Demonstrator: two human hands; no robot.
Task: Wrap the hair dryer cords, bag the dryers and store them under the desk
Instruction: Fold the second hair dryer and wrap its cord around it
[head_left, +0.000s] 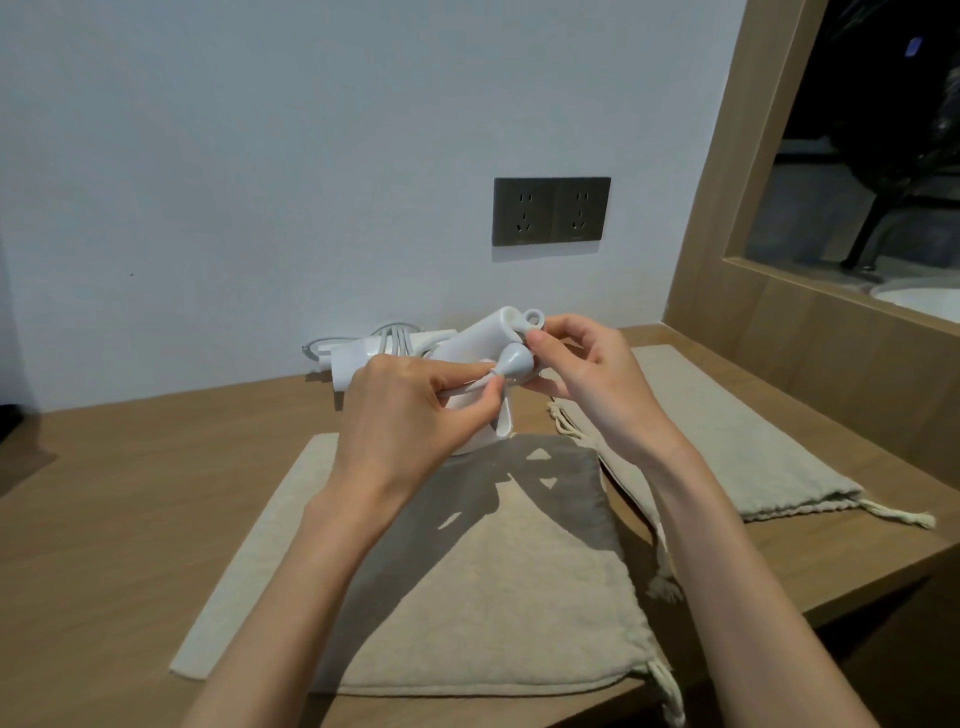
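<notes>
Mid-frame, the left hand (410, 415) pinches the cord (470, 387) while the right hand (587, 379) closes on the hair dryer (478, 340), steadying it for wrapping above the bag (467, 571).

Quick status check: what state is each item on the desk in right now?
Held dryer: lifted, in both hands.
Left hand: pinching its cord.
Right hand: at the plug.
Second dryer: on desk, cord wrapped.
Near bag: flat, empty.
Far bag: flat, empty.
Wall outlets: unused.
</notes>
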